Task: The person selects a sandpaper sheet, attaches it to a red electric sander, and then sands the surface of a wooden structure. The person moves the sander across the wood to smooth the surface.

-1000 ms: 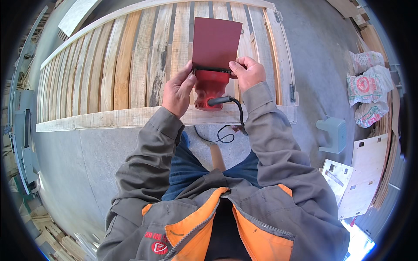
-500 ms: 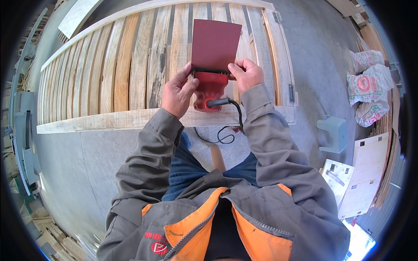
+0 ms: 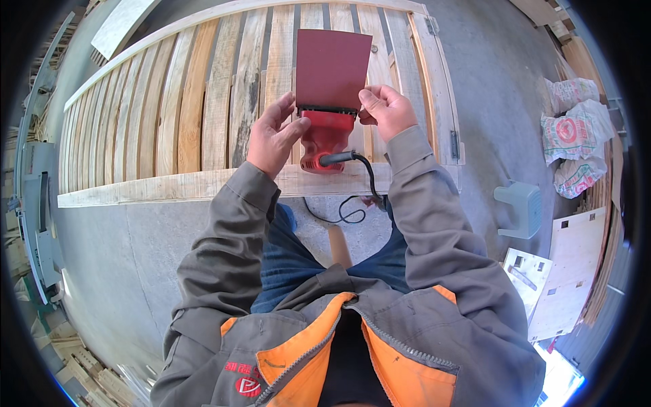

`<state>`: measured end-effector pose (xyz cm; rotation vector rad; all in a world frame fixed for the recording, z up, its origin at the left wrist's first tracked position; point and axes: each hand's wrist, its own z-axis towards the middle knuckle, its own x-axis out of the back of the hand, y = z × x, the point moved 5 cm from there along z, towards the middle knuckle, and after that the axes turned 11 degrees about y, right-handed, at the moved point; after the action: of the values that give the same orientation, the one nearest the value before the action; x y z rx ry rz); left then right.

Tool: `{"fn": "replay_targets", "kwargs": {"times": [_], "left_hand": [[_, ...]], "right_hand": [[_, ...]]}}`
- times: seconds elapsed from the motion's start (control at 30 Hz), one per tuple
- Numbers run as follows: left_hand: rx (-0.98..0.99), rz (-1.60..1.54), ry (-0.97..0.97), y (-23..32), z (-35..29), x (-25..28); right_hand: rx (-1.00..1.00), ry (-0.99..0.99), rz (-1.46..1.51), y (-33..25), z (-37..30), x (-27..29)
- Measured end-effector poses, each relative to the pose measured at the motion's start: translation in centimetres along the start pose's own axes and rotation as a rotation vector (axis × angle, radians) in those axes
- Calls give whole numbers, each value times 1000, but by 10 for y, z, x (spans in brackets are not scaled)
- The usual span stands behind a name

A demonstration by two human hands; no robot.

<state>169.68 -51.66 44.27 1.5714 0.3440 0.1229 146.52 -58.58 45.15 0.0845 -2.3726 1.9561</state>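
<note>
The sander (image 3: 327,139), a red corded tool, stood on the near edge of the slatted wooden panel (image 3: 169,115), base turned up, with a dark red sheet (image 3: 332,68) of sandpaper rising from its clamp toward the panel's far edge. In the head view, the left hand (image 3: 271,136) cupped the sander's left side, thumb pressed to the body just under the black clamp bar (image 3: 327,110), fingers loosely curled. The right hand (image 3: 386,108) pinched the sheet's lower right corner at the clamp, fingers closed on the paper. A black cord (image 3: 352,197) ran from the sander's rear off the near edge and coiled on the concrete floor (image 3: 135,258). Bags (image 3: 576,136) lay well apart on the right, near a small grey stool (image 3: 521,207).

To seat the sheet well, it seemed wise to keep its end square to the bar, pushed fully under along the whole width, and pulled taut before the clamp closed, with the body held steady by the left hand.
</note>
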Motion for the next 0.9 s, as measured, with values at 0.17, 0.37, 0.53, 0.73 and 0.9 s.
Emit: {"fn": "replay_targets", "kwargs": {"times": [0.17,0.37,0.53,0.73,0.9], "left_hand": [[242,-19,-130,12,-1,-10],[495,203,-140,4,-2,-3],[589,191,-127,1,-3,-2],[465,152,-57,3,-13,1],[354,74,-71,29,-39,-6]], "right_hand": [[-93,-41,-60,8,-3,-4],[-113,-58,-78,8,-8,-11],[9,-12,-179,9,-13,-10],[129,67,-171,-1,-43,-1],[96,53,-79,-11,-72,3]]}}
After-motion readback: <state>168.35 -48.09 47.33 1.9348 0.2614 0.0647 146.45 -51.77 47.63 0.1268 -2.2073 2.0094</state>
